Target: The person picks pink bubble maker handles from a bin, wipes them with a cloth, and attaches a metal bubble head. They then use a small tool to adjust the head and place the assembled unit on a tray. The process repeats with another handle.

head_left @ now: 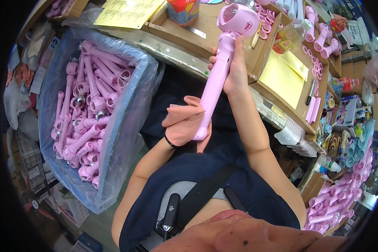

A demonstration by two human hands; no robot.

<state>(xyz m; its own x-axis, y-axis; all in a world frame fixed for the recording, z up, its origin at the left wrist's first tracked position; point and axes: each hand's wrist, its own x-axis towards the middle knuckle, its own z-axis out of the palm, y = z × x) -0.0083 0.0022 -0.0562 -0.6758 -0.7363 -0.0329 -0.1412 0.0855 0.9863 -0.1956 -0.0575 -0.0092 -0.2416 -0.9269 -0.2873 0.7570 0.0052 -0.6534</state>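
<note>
The step looks like wiping, next calling for steady support: the right hand [235, 75] clasps a pink plastic wand [216, 84] toward one o'clock, peach cloth [182, 114] hiding how the left hand [179, 132] grips.

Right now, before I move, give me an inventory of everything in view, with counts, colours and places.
Wand-shaped piece: one, pink, between the hands
Cloth or glove: one, peach, around the piece's lower end
Lined bin: one, blue, left
Bin pieces: many, pink, inside it
Cardboard trays: several, brown, on the bench
Paper sheets: several, yellow, top left and right
Rings: many, pink, in the trays
Container: one, red and blue, top
Marker: one, black, right
Piled pieces: many, pink, lower right
Edge clutter: too small to count
Left hand: one, covered in peach, at the piece's lower end
Right hand: one, bare, gripping below its head
</note>
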